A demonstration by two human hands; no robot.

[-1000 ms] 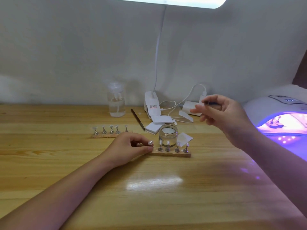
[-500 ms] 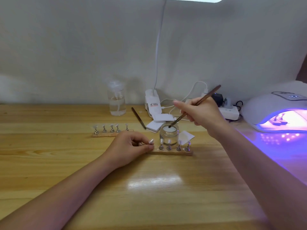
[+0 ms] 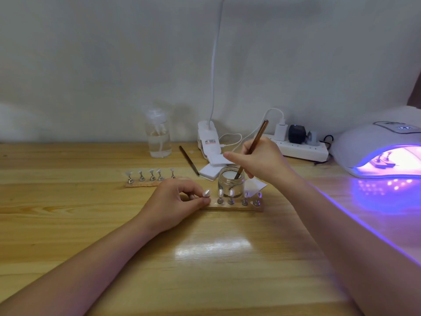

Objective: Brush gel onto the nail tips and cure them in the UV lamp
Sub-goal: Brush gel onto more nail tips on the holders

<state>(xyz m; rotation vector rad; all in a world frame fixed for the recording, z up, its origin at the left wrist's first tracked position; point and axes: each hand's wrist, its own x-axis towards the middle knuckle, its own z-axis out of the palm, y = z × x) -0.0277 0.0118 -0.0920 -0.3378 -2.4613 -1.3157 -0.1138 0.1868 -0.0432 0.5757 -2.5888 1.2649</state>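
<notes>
Pale, off-white wall (image 3: 114,65) fills the upper half of the view, with a white lamp cord (image 3: 213,65) hanging down it to a white clamp base (image 3: 208,140) at the back edge. Below runs the wooden surface (image 3: 68,224), yellow planks with plain grain and a bright glare patch near the middle; violet light washes over its right side. That light comes from the UV lamp (image 3: 369,142), a white dome at the far right, lit inside, where a stand with nail tips can be made out. Behind it a white power strip (image 3: 298,149) carries plugs and a dark adapter. A clear pump bottle (image 3: 159,137) stands near the wall, left of the clamp base. White pads (image 3: 210,171) lie just behind the glass jar (image 3: 230,183), and a spare dark brush (image 3: 189,160) lies beside them. One wooden strip of nail tips on metal pegs (image 3: 148,181) sits to the left; the near strip (image 3: 234,205) lies just in front of the jar, bearing nail tips (image 3: 232,193). The left hand (image 3: 175,204) rests on the surface, fingers curled, pinching the peg at the strip's left end. The right hand (image 3: 259,163) has its fingers clamped on the brush (image 3: 252,147), tilted, its bristle end down inside the jar
</notes>
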